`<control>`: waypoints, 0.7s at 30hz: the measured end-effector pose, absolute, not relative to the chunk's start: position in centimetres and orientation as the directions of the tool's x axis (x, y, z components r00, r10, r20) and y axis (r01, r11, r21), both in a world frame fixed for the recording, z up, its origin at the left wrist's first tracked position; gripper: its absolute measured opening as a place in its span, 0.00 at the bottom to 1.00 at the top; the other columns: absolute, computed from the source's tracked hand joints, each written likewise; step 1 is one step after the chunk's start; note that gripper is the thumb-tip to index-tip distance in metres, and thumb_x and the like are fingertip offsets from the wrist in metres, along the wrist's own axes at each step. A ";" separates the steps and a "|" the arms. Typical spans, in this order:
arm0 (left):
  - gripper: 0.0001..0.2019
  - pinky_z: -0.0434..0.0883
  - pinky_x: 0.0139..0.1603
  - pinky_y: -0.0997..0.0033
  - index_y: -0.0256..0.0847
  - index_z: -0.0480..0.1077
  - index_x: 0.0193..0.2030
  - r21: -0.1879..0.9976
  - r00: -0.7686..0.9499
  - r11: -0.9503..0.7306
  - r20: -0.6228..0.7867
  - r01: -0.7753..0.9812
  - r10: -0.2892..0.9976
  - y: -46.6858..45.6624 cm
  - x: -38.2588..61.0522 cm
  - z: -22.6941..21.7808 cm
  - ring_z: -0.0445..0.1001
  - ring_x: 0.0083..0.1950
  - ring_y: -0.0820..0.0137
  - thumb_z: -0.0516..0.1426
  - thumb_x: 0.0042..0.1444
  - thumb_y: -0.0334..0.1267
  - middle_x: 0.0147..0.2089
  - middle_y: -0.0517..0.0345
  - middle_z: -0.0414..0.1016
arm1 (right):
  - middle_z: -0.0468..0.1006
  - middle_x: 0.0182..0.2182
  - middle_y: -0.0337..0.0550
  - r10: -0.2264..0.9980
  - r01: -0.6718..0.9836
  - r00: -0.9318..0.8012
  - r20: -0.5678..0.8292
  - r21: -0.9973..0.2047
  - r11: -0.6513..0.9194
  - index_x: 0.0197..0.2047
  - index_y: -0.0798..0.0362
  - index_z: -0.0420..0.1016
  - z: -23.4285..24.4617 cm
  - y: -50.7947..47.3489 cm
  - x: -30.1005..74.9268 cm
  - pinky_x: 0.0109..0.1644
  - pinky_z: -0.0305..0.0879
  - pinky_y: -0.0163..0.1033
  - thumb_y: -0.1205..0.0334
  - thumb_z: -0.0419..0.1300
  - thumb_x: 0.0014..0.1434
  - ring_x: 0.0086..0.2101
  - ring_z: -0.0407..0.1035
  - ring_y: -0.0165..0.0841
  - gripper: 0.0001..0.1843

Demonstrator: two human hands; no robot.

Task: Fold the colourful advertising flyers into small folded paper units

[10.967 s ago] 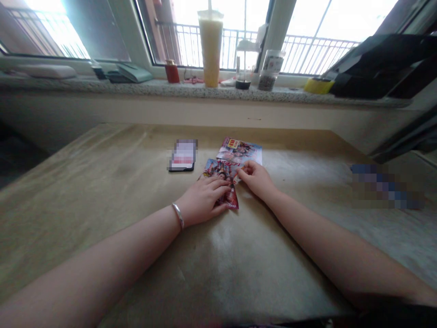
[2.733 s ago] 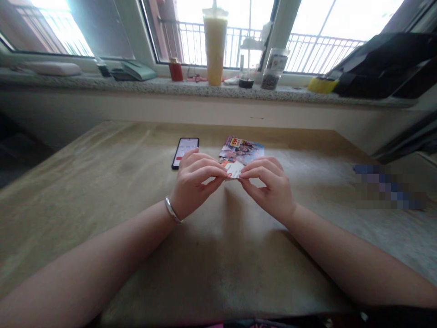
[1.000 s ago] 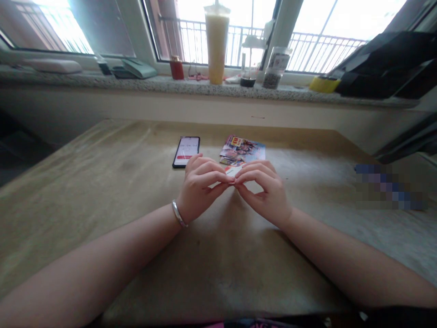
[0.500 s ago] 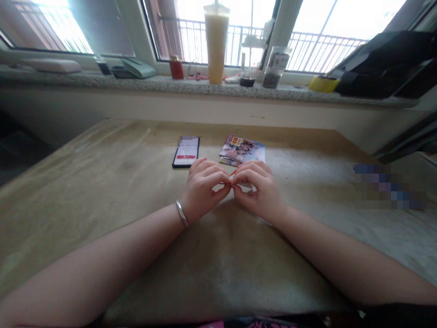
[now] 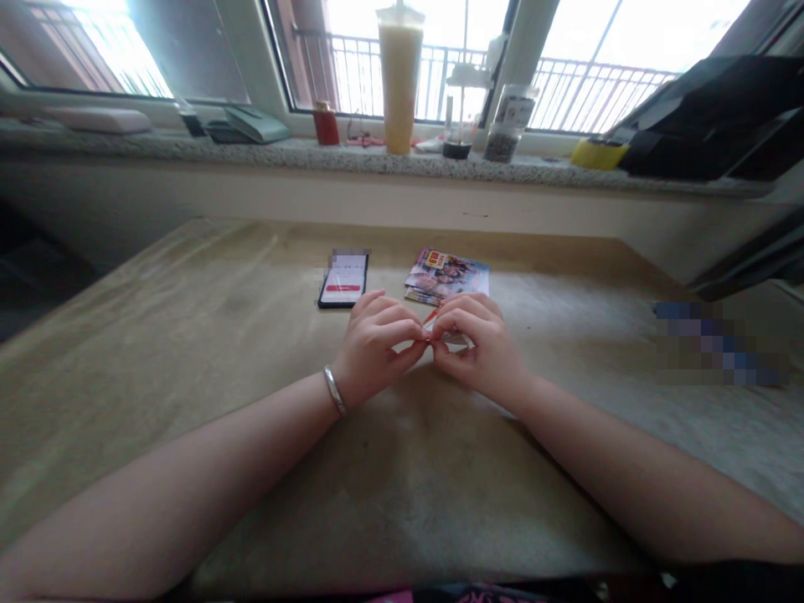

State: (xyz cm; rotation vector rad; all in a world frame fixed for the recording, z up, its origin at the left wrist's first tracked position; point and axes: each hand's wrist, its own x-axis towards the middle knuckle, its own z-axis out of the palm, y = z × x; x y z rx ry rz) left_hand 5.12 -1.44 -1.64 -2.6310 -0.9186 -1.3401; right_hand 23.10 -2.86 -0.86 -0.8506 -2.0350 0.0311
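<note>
My left hand (image 5: pixel 375 343), with a silver bangle on the wrist, and my right hand (image 5: pixel 481 342) meet fingertip to fingertip over the table (image 5: pixel 188 352). Both pinch a small folded piece of paper (image 5: pixel 440 332) with white and red showing; most of it is hidden by my fingers. Just beyond my hands lies a small stack of colourful printed sheets (image 5: pixel 447 276). A black phone (image 5: pixel 343 280) with a lit screen lies left of the stack.
A stone windowsill (image 5: pixel 377 163) behind the table carries a tall cup of yellow drink (image 5: pixel 400 77), a red can (image 5: pixel 326 126), small jars (image 5: pixel 508 121), a yellow roll (image 5: pixel 591 154) and a black bag (image 5: pixel 709 117). A blurred blue object (image 5: pixel 716 352) lies at the table's right.
The paper, once flat on the table, was lifted and has grown smaller between my fingers. In the last second my hands lowered slightly and closed tighter on it.
</note>
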 end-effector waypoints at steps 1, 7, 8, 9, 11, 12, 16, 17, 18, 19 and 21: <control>0.07 0.61 0.54 0.61 0.44 0.70 0.26 0.216 0.452 -0.824 0.749 0.523 0.483 -1.4 5.1 -1.6 0.71 0.36 0.72 0.58 0.55 0.36 0.31 0.64 0.77 | 0.75 0.31 0.38 0.573 0.554 -0.363 0.735 -0.324 0.767 0.29 0.48 0.71 -0.9 -2.8 23.1 0.48 0.63 0.45 0.70 0.59 0.48 0.39 0.68 0.35 0.07; 0.06 0.59 0.57 0.58 0.44 0.69 0.27 0.179 0.489 -0.826 0.731 0.535 0.475 -1.6 4.9 -1.4 0.71 0.36 0.71 0.57 0.54 0.35 0.31 0.64 0.76 | 0.75 0.31 0.39 0.567 0.552 -0.367 0.738 -0.318 0.771 0.29 0.49 0.71 -1.1 -2.8 23.2 0.47 0.64 0.44 0.70 0.59 0.49 0.38 0.67 0.34 0.06; 0.05 0.59 0.58 0.57 0.44 0.70 0.27 0.148 0.511 -0.831 0.726 0.536 0.459 -1.6 4.8 -1.3 0.71 0.37 0.71 0.57 0.54 0.35 0.31 0.64 0.76 | 0.74 0.31 0.39 0.570 0.551 -0.375 0.731 -0.319 0.771 0.29 0.49 0.71 -1.1 -2.8 23.2 0.47 0.64 0.44 0.70 0.59 0.49 0.38 0.67 0.34 0.05; 0.05 0.58 0.58 0.57 0.44 0.70 0.27 0.114 0.534 -0.838 0.723 0.534 0.439 -1.6 4.7 -1.3 0.71 0.37 0.71 0.57 0.54 0.35 0.31 0.65 0.76 | 0.74 0.31 0.39 0.574 0.550 -0.384 0.723 -0.320 0.772 0.29 0.49 0.71 -1.1 -2.9 23.2 0.47 0.63 0.44 0.69 0.59 0.49 0.38 0.67 0.35 0.05; 0.06 0.58 0.58 0.57 0.44 0.70 0.27 0.074 0.558 -0.843 0.718 0.533 0.416 -1.6 4.6 -1.2 0.71 0.37 0.71 0.56 0.54 0.35 0.31 0.65 0.76 | 0.74 0.31 0.39 0.581 0.551 -0.396 0.711 -0.321 0.770 0.29 0.49 0.71 -1.1 -2.9 23.2 0.47 0.63 0.44 0.69 0.59 0.49 0.38 0.67 0.35 0.05; 0.06 0.59 0.57 0.58 0.44 0.70 0.27 0.073 0.560 -0.842 0.715 0.534 0.417 -1.6 4.6 -1.2 0.70 0.37 0.71 0.56 0.55 0.35 0.31 0.65 0.76 | 0.74 0.31 0.39 0.582 0.554 -0.395 0.711 -0.322 0.768 0.29 0.48 0.71 -1.1 -2.9 23.2 0.47 0.63 0.44 0.69 0.59 0.49 0.38 0.66 0.35 0.05; 0.07 0.60 0.54 0.60 0.44 0.69 0.26 0.121 0.541 -0.838 0.712 0.532 0.447 -1.7 4.7 -1.2 0.69 0.35 0.71 0.55 0.55 0.35 0.30 0.64 0.76 | 0.74 0.31 0.39 0.586 0.562 -0.391 0.710 -0.319 0.763 0.29 0.48 0.71 -1.0 -2.9 23.2 0.47 0.63 0.44 0.70 0.59 0.48 0.38 0.66 0.35 0.06; 0.07 0.60 0.54 0.60 0.44 0.69 0.26 0.128 0.541 -0.839 0.712 0.528 0.449 -1.7 4.7 -1.2 0.69 0.35 0.71 0.55 0.55 0.35 0.30 0.64 0.76 | 0.74 0.31 0.39 0.587 0.562 -0.393 0.708 -0.320 0.763 0.29 0.48 0.71 -1.0 -2.8 23.2 0.47 0.63 0.45 0.69 0.60 0.48 0.38 0.66 0.35 0.06; 0.07 0.60 0.54 0.60 0.44 0.69 0.26 0.136 0.538 -0.840 0.712 0.525 0.452 -1.7 4.7 -1.2 0.69 0.35 0.71 0.55 0.55 0.35 0.30 0.64 0.76 | 0.74 0.32 0.39 0.588 0.561 -0.394 0.707 -0.321 0.763 0.29 0.48 0.71 -1.0 -2.8 23.3 0.47 0.63 0.45 0.69 0.60 0.47 0.38 0.66 0.35 0.06; 0.07 0.60 0.54 0.60 0.44 0.69 0.26 0.145 0.535 -0.840 0.711 0.523 0.456 -1.7 4.8 -1.3 0.69 0.35 0.71 0.56 0.55 0.35 0.30 0.64 0.76 | 0.74 0.32 0.39 0.588 0.559 -0.395 0.706 -0.323 0.763 0.29 0.48 0.71 -0.9 -2.8 23.3 0.47 0.63 0.45 0.69 0.60 0.48 0.38 0.66 0.35 0.06; 0.07 0.61 0.53 0.61 0.44 0.70 0.26 0.164 0.524 -0.840 0.716 0.517 0.462 -1.6 4.8 -1.4 0.69 0.34 0.72 0.56 0.55 0.35 0.29 0.64 0.76 | 0.74 0.32 0.39 0.587 0.557 -0.395 0.707 -0.324 0.765 0.29 0.48 0.71 -0.8 -2.8 23.4 0.47 0.63 0.45 0.69 0.59 0.48 0.38 0.66 0.35 0.06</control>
